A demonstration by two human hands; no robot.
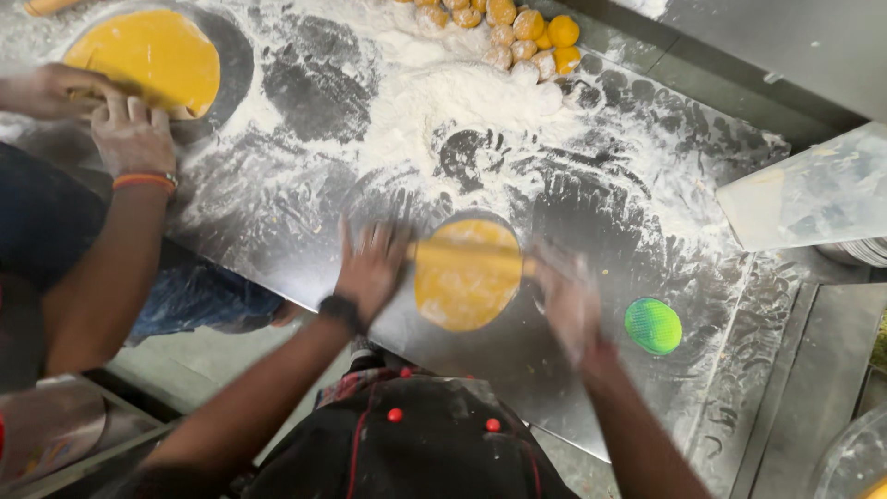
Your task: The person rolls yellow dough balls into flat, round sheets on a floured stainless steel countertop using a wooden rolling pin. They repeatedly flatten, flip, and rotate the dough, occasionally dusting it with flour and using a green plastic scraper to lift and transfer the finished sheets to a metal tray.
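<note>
A person's left hand point(371, 268) and right hand point(565, 298), both blurred, press flat-palmed on the ends of a rolling pin point(469, 254) lying across a yellow dough disc point(467, 277) at the near centre of the floured steel table point(305, 222), fingers spread rather than clenched, likely to bear down evenly. At three o'clock of the disc sits a green disc point(653, 325). At ten o'clock, a co-worker's hands point(129, 134) flatten a larger yellow round point(148, 57); at twelve, dough balls point(517, 32) wait in loose flour point(443, 92).
</note>
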